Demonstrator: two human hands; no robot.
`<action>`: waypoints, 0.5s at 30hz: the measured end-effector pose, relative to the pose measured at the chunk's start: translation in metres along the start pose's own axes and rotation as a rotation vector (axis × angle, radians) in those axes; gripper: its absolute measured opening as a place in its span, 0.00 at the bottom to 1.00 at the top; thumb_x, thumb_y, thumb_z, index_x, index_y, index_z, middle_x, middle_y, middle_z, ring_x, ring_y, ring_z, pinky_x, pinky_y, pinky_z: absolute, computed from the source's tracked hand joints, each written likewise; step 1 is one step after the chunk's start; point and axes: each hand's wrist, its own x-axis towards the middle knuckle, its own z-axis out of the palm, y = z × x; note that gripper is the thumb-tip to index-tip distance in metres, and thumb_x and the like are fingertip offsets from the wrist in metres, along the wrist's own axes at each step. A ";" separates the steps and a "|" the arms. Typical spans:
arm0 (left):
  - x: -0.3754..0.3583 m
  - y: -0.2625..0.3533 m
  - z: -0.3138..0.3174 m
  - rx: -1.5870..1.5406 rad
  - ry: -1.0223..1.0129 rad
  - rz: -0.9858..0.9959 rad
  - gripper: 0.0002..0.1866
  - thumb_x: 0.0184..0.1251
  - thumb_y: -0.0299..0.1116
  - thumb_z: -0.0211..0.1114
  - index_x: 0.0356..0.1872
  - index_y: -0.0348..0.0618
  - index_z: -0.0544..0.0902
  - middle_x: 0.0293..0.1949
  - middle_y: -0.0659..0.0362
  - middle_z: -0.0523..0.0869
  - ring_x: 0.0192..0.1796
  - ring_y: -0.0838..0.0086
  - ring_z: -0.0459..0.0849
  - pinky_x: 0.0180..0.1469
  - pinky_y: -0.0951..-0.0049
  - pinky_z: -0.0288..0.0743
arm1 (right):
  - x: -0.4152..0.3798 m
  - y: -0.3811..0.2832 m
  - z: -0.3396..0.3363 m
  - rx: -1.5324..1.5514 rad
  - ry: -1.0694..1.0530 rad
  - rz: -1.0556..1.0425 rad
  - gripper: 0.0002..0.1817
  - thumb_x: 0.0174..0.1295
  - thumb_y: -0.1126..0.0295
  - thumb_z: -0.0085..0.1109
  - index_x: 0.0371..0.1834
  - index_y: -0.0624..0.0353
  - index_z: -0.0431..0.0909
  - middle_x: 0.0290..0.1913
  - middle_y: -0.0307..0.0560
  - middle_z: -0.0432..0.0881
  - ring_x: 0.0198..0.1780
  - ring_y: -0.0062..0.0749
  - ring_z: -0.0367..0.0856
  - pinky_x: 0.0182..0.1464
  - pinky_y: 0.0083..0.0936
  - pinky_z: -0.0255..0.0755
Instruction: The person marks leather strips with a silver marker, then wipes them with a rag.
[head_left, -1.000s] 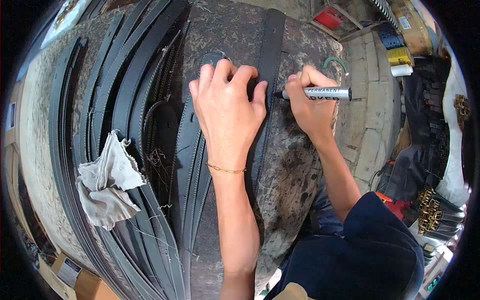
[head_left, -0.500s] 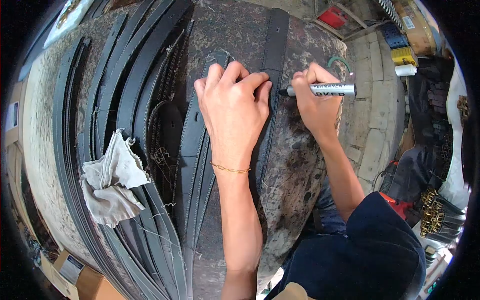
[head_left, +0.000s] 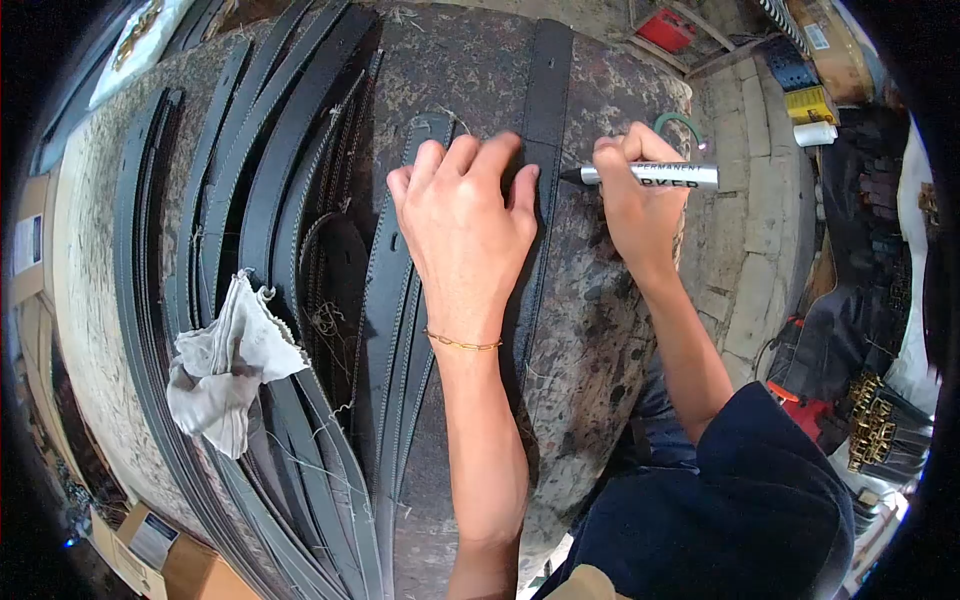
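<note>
A dark leather strap [head_left: 549, 85] with a hole near its far end runs lengthwise over the stained, curved work surface [head_left: 610, 330]. My left hand [head_left: 462, 225] lies over the straps just left of it, thumb apart from the fingers and the index finger slightly blurred. Between thumb and fingers of my right hand [head_left: 640, 215] is a silver permanent marker [head_left: 706, 177], uncapped. Its black tip points left, close to the strap's right edge. More stitched straps [head_left: 385, 300] pass beneath and beside my left hand.
Long bundles of dark straps [head_left: 262, 210] cover the left side, with a crumpled pale cloth [head_left: 235, 360] on top. Beyond the work surface, the paved floor [head_left: 750, 220] shows at right. Brass-coloured buckles [head_left: 868, 430] hang at lower right. An open cardboard box [head_left: 190, 570] stands at lower left.
My left thumb and index finger have spread apart from their closer position at the strap. The marker has shifted slightly right and up in my right hand. The view has moved slightly.
</note>
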 end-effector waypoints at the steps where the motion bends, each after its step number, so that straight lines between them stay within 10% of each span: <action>1: 0.000 0.000 0.001 0.000 0.000 0.002 0.12 0.53 0.34 0.76 0.41 0.52 0.90 0.25 0.64 0.79 0.35 0.66 0.77 0.42 0.64 0.66 | 0.000 0.001 0.000 0.034 0.018 -0.009 0.22 0.63 0.79 0.59 0.17 0.57 0.56 0.19 0.29 0.58 0.24 0.11 0.56 0.24 0.21 0.52; 7: 0.001 0.001 0.003 0.029 0.033 0.036 0.16 0.60 0.32 0.71 0.51 0.55 0.87 0.25 0.63 0.77 0.34 0.66 0.76 0.41 0.63 0.65 | 0.000 0.004 -0.004 -0.107 -0.055 -0.044 0.21 0.64 0.79 0.59 0.17 0.57 0.58 0.18 0.31 0.65 0.23 0.10 0.61 0.24 0.17 0.56; 15: 0.000 0.005 0.005 -0.028 -0.005 0.024 0.03 0.60 0.30 0.68 0.34 0.50 0.88 0.28 0.61 0.80 0.37 0.65 0.78 0.46 0.62 0.66 | -0.002 0.005 -0.002 -0.038 0.136 -0.072 0.17 0.66 0.76 0.62 0.19 0.60 0.68 0.19 0.31 0.69 0.23 0.10 0.62 0.24 0.17 0.57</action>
